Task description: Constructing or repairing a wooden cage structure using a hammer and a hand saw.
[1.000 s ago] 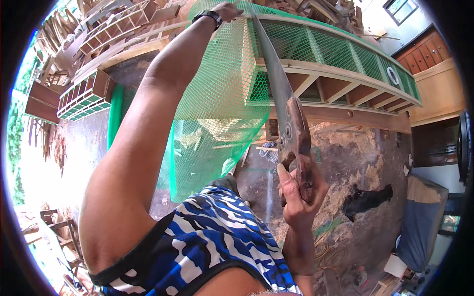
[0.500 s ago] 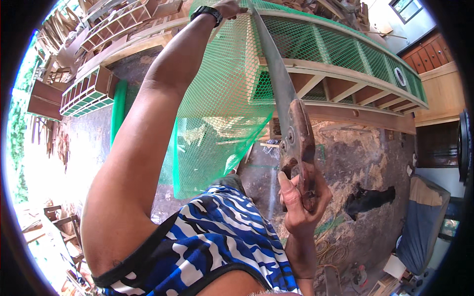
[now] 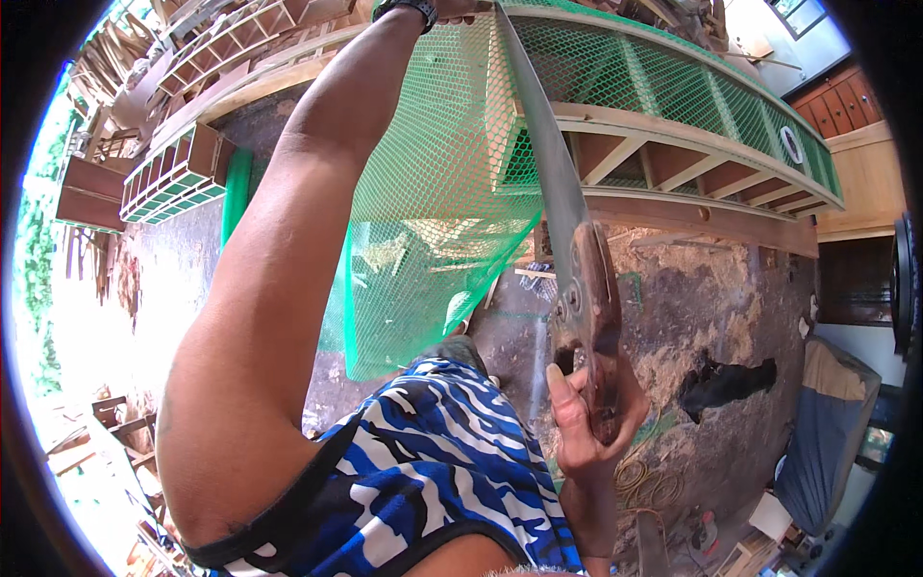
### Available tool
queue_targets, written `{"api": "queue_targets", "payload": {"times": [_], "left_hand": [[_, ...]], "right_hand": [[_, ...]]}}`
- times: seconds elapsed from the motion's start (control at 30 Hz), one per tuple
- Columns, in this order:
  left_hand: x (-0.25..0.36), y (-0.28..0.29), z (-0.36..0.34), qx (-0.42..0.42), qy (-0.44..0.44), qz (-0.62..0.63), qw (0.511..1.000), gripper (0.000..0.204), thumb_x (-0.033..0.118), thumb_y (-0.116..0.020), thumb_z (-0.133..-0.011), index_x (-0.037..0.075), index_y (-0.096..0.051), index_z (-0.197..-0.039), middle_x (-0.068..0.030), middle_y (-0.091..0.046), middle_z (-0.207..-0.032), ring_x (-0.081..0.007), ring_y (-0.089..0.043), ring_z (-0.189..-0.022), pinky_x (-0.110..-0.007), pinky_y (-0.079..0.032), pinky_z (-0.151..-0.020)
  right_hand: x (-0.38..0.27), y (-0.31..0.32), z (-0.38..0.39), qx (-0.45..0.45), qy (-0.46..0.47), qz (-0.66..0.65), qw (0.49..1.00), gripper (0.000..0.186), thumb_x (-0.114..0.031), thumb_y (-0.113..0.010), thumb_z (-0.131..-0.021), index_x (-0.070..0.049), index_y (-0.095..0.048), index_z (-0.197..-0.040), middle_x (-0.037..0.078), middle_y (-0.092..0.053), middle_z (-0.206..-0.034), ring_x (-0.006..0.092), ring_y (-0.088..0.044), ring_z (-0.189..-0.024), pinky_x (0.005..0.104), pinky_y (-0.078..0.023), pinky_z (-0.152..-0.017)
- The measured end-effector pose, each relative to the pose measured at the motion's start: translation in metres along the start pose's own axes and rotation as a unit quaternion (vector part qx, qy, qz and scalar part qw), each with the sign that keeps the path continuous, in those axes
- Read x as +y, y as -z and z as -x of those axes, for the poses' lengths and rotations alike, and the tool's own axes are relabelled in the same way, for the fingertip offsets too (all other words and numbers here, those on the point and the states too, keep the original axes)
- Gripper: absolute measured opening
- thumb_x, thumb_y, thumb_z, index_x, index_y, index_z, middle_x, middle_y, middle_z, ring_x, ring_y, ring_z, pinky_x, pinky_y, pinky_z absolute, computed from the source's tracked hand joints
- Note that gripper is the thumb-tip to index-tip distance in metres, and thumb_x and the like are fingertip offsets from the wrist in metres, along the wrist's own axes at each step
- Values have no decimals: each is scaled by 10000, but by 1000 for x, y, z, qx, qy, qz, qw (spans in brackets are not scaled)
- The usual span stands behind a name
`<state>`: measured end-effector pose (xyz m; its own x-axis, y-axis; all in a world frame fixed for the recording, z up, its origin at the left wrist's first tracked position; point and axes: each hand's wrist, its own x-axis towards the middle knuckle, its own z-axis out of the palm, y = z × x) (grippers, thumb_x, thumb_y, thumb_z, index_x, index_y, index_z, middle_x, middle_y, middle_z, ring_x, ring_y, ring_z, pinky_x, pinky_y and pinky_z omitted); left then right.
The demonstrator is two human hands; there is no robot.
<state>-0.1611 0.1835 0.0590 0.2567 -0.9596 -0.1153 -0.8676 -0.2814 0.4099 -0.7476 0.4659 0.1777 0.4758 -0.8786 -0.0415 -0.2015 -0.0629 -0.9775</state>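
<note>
My right hand is closed round the brown wooden handle of a handsaw, thumb up along the grip. The long grey blade reaches away from me to the far edge of the view, beside the end of a wooden frame. Green mesh netting covers the frame and hangs off its left end toward my legs. My left arm stretches far forward. My left hand is at the top rim by the netting and the saw's tip; its fingers are mostly cut off, so its grip is unclear.
A roll of green netting stands at the left beside a small slatted wooden crate. A black piece and coiled hose lie on the floor at right. A white ring sits on the netted frame. Timber lies stacked behind.
The saw and my right hand have drawn back slightly toward me and to the right. My left hand now sits farther up, partly out of view.
</note>
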Motion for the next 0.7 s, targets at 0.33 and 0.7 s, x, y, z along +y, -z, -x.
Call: {"api": "queue_targets", "payload": {"times": [0.33,0.7], "left_hand": [[-15,30,46,11,26,-45,999,727,655,-480,-963,177,-441,-1510,-74,-712,-805,-203,-651,-695,-383,-521,-633],[-14,28,35,16,7,-63,998,687,591,-507,-977,178,-426,-1520,-104,-725,-894,-231,-668,-726,-398,-536,-663]], "right_hand": [[-8,2,25,-6,-33,-6,999,104,-62,-708,-830,-9,-624,-799,1,-545,-658,77,-477,-564,251,-363,-546],[10,11,61,-18,10,40,999,128,-70,-720,-852,-14,-623,-791,-11,-551,-678,69,-478,-601,249,-371,-574]]}}
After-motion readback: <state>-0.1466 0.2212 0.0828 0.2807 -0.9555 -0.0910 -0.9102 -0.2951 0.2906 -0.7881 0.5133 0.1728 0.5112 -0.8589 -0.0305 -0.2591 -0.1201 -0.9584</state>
